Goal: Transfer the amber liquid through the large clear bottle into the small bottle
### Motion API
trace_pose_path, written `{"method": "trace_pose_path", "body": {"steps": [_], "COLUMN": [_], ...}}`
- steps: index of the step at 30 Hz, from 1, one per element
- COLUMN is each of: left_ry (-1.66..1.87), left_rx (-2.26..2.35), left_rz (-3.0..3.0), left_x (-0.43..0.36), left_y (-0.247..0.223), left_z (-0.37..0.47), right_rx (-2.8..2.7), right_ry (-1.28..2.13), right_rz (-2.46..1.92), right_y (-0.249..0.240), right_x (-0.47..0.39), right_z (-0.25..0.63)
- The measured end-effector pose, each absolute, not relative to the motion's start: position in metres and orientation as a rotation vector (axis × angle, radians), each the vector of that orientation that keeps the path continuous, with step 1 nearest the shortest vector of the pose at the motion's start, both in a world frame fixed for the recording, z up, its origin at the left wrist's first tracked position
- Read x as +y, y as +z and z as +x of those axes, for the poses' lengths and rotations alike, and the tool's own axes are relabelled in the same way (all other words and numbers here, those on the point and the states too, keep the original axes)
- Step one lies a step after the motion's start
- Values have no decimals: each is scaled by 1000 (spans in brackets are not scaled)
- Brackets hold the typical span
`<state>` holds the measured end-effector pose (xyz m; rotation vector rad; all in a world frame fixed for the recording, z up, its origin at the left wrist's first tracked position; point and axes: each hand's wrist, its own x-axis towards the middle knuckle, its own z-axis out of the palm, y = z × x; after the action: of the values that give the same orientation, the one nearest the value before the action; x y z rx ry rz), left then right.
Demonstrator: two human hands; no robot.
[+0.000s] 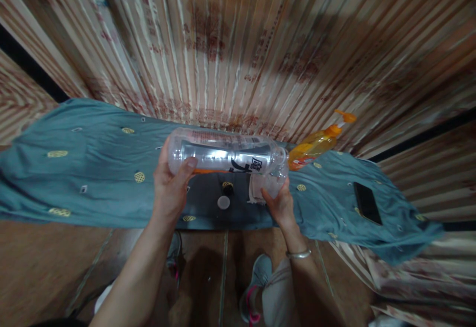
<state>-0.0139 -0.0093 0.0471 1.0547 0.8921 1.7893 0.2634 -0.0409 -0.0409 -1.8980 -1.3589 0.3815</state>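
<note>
My left hand [171,180] is wrapped around the base of a large clear plastic bottle [219,153] with a silver, black and orange label. The bottle lies almost level in the air, its neck pointing right. My right hand [279,200] grips a smaller clear plastic container [275,184] just under that neck. Whether the two touch, and whether liquid passes between them, I cannot tell. Below them on the cloth are a round whitish cap [223,202], a small dark object [228,189] and a folded pale cloth or tissue [256,190], partly hidden by the container.
A pump bottle of orange liquid [312,147] stands behind my right hand. Farther right lies a black phone [367,203]. A green patterned cloth [104,168] covers the narrow table. Striped curtains [230,44] hang close behind it, and the tiled floor [208,287] shows below.
</note>
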Motion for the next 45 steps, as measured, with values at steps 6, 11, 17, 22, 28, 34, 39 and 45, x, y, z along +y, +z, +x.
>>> {"method": "trace_pose_path", "body": {"steps": [6, 11, 17, 22, 28, 34, 39, 45], "left_ry": [1787, 1780, 1773, 1798, 1797, 1799, 1780, 1774], "left_rx": [911, 921, 933, 925, 921, 935, 951, 965], "left_rz": [983, 1087, 1158, 1136, 1048, 1070, 1077, 1098], "left_x": [-9, -9, -9, -9, -9, -10, -11, -11], "left_y": [49, 45, 44, 44, 46, 47, 47, 49], "left_z": [-13, -16, -18, -16, -13, -14, -14, -14], "right_rx": [-1361, -1353, -1352, -1349, -1343, -1351, -1336, -1330], "right_ry": [388, 407, 393, 391, 394, 402, 405, 407], "right_rz": [-1876, -1853, -1862, -1866, -1888, -1871, -1865, -1866], "right_y": [-39, -39, -41, -41, -40, -37, -39, -41], "right_x": [-42, -41, -40, -40, -41, -42, -41, -40], "right_z": [262, 262, 262, 263, 262, 261, 262, 263]}}
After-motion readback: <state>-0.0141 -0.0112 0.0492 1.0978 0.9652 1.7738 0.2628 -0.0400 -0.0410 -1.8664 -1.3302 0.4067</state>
